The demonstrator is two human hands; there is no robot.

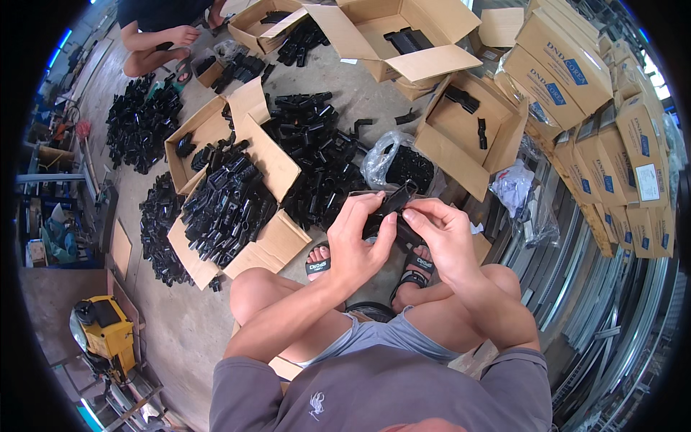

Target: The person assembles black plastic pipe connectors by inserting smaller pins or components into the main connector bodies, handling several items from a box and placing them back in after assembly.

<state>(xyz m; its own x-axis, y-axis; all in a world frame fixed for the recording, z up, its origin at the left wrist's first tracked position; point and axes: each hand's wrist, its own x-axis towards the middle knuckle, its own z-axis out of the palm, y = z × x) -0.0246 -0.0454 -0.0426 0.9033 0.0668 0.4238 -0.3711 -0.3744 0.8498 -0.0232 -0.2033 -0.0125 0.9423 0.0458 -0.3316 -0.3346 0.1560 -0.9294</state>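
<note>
The left hand (358,234) is nearly closed, thumb and fingers gripping a black part (400,197) from its left side. The right hand (452,241) has its thumb and forefinger drawn into a narrow pinch on the same part's right edge; the fingers cover much of that contact, so exactly how they grip it is hard to make out. The black part is held up in front of the person, above and between the two sandalled feet. It looks smooth, dark and slightly glossy, longer than it is wide, tilted with its upper end toward the right.

Just beyond the hands, a clear plastic bag (379,160) lies next to small black pieces (411,170). To the left, an open carton (277,153) bears a heap of similar black parts (232,205) on the floor (183,317). Another open carton (466,131), farther right, contains a few more.
</note>
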